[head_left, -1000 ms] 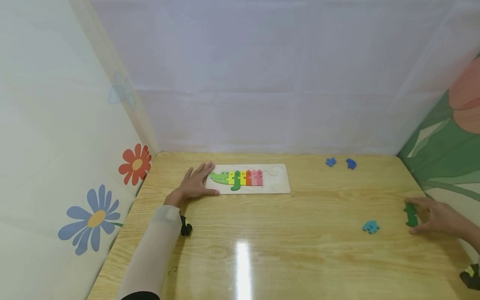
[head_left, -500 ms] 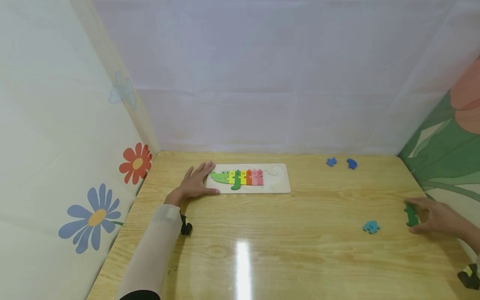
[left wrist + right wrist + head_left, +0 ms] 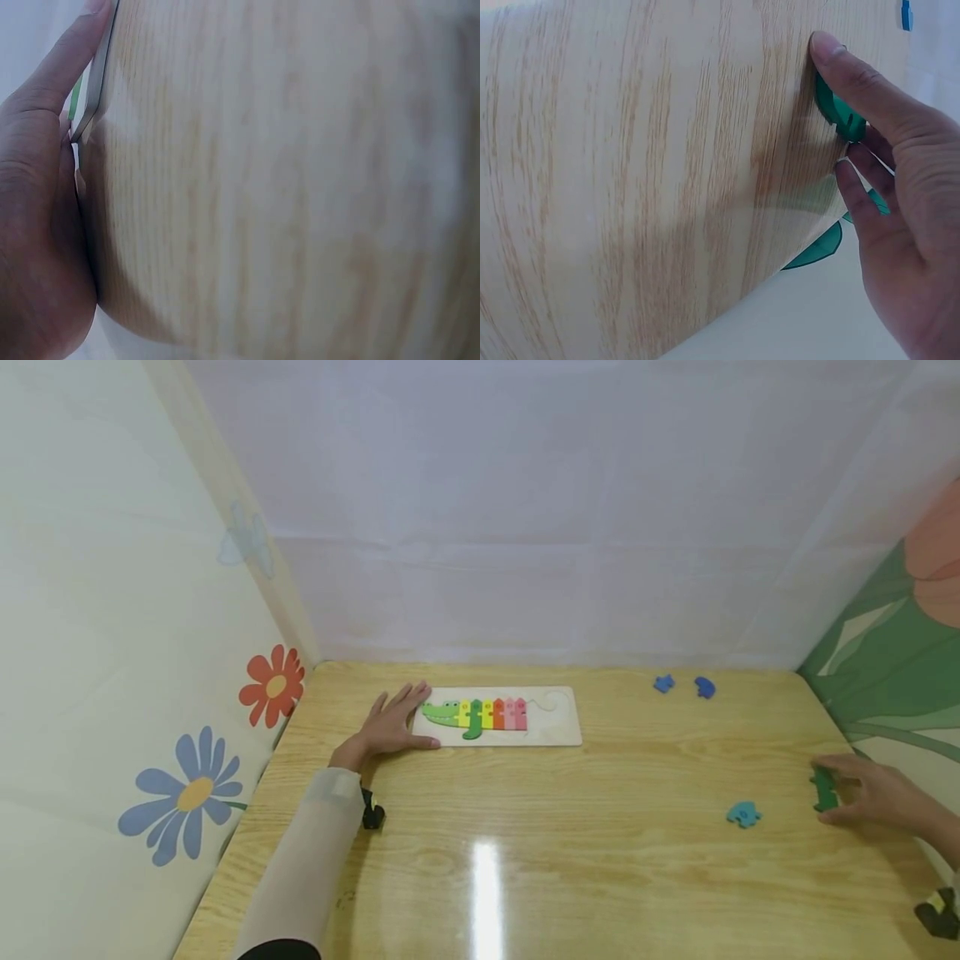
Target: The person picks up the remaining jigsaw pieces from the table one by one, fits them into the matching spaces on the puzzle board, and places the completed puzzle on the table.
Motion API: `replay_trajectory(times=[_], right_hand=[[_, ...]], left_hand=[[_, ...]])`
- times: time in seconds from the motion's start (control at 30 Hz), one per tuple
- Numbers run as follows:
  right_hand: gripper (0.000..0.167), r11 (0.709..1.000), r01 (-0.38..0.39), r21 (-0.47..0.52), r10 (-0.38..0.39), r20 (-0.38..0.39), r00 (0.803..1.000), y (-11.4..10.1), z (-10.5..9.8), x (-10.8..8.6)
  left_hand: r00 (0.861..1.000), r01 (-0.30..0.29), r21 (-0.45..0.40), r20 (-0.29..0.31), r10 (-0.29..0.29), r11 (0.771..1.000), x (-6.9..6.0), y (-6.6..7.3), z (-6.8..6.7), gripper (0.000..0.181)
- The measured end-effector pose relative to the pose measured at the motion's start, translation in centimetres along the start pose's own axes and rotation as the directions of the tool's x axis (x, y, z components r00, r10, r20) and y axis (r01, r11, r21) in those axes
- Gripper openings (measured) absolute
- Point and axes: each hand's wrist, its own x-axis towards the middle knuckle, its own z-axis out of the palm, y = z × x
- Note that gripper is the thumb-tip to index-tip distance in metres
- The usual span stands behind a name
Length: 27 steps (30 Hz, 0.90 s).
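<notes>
My left hand (image 3: 392,727) rests against the left end of a pale wooden puzzle board (image 3: 555,727), thumb along its front edge and straight fingers near its far corner. In the left wrist view the thumb (image 3: 64,60) lies along the board's edge. On the board lies a crocodile puzzle (image 3: 474,717) with a light green head and yellow, green, orange and pink pieces. At the table's right side my right hand (image 3: 877,793) holds a dark green puzzle piece (image 3: 826,789) between thumb and fingers. The right wrist view shows this green piece (image 3: 841,112) low at the tabletop.
A light blue puzzle piece (image 3: 743,814) lies left of my right hand. Two darker blue pieces, one jagged (image 3: 663,683) and one curved (image 3: 704,687), lie near the table's back edge. Printed cloth walls (image 3: 450,527) enclose the wooden table (image 3: 600,860).
Both hands keep nearly the same place, and the right hand still holds the green piece. The whole view shifts very slightly.
</notes>
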Motion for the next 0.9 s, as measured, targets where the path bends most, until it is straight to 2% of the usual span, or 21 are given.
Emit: replay_trajectory(times=[0.17, 0.5, 0.9], right_hand=[[0.09, 0.999, -0.021, -0.027, 0.021, -0.005, 1.0, -0.15, -0.15, -0.02], [0.087, 0.997, -0.07, -0.01, 0.07, 0.011, 0.997, -0.36, -0.26, 0.01], [0.087, 0.994, -0.096, -0.051, 0.097, 0.014, 0.995, -0.7, -0.72, 0.56]], left_hand=[[1.0, -0.021, -0.013, -0.016, 0.02, 1.0, 0.05, -0.12, 0.16, 0.125], [1.0, 0.009, 0.002, 0.002, -0.009, 1.0, 0.03, 0.14, -0.26, 0.119], [1.0, 0.008, -0.018, 0.0, -0.008, 1.0, -0.25, 0.55, -0.32, 0.119]])
